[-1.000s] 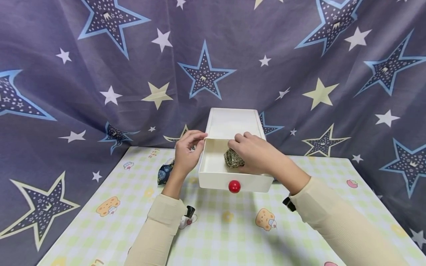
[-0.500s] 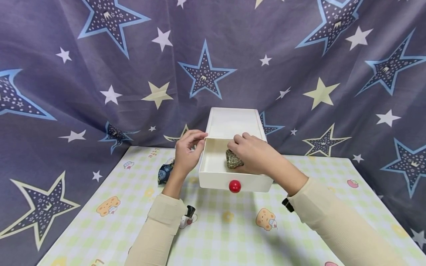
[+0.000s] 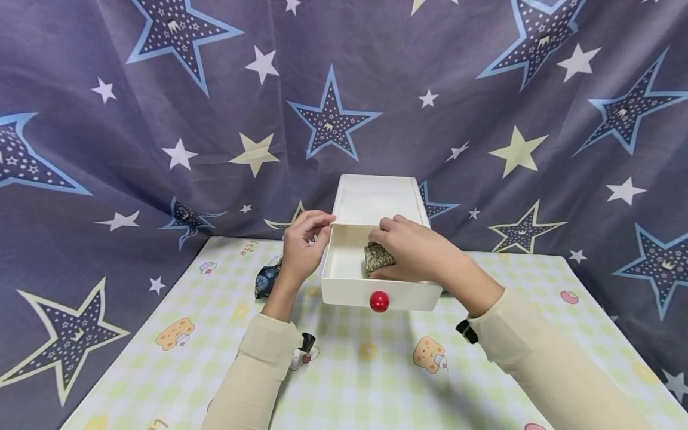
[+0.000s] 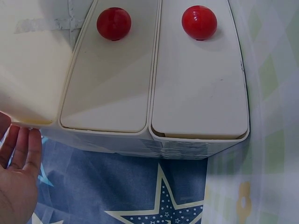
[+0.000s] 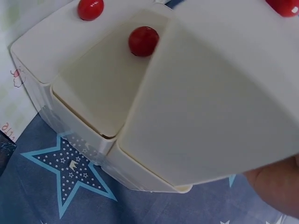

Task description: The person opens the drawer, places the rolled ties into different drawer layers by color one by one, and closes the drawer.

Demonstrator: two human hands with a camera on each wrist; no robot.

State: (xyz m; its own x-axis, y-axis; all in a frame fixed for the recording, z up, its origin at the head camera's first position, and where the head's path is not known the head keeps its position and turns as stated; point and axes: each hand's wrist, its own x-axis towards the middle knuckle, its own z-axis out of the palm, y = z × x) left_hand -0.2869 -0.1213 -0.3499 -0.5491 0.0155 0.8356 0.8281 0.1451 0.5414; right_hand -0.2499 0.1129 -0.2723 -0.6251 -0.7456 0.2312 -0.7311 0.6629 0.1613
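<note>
Both hands are up at a white box of drawers [image 3: 376, 200] that stands at the back of the table [image 3: 355, 382]. One drawer [image 3: 344, 272] is pulled out toward the person, and it has a round red knob [image 3: 379, 301] on its front.

Right hand [image 3: 416, 248] reaches down into the open drawer. Its fingers are curled round a small speckled lump [image 3: 377, 258], green and brown, and they hold it inside the drawer, close to the right side. I cannot tell if the lump touches the drawer floor.

Left hand [image 3: 302, 243] is at the left side of the box, just where the drawer comes out. Its fingers bend a little and the tips touch the white edge. In the left wrist view the fingers [image 4: 21, 156] look straight and loose, right next to the box. It holds nothing.

Two other red knobs [image 4: 113, 23] show on shut drawers in the left wrist view.

A dark blue cloth thing [image 3: 267, 278] lies on the table just left of the left wrist. The table has a green checked cover with little bear pictures [image 3: 428, 354]. Behind it all hangs a purple curtain with stars [image 3: 331, 116]. Both arms wear cream sleeves [image 3: 543, 352].
</note>
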